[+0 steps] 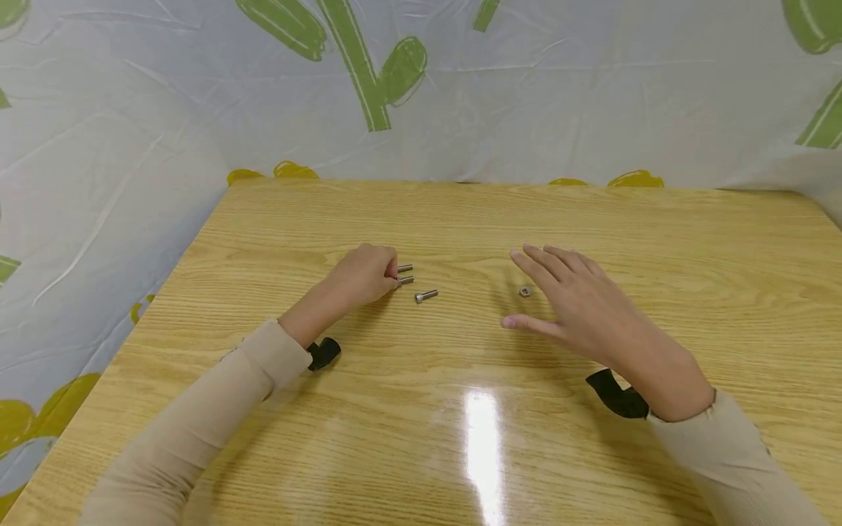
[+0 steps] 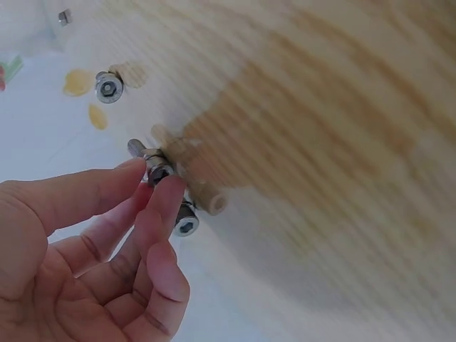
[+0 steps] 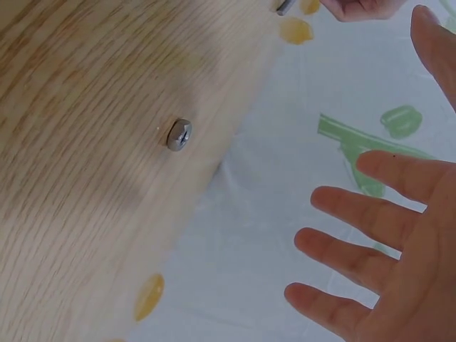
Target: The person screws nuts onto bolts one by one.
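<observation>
In the head view my left hand (image 1: 364, 276) is low over the table with its fingertips at two metal socket-head bolts. Between thumb and index finger it pinches one bolt (image 2: 161, 171), whose hex recess faces the left wrist camera. Right beside those fingers lies a second bolt (image 2: 187, 220), its head partly showing. A third bolt (image 1: 426, 296) rests on the table a little to the right, apart from the hand. My right hand (image 1: 582, 307) hovers palm down with fingers spread, holding nothing. A small hex nut (image 1: 524, 291) lies near it, between thumb and forefinger in the head view.
The wooden table (image 1: 421, 219) has a glossy light reflection toward its front. Behind it and at the left hangs a pale sheet (image 1: 500, 95) with green and yellow plant prints. Black straps (image 1: 618, 394) sit at both wrists below the sleeves.
</observation>
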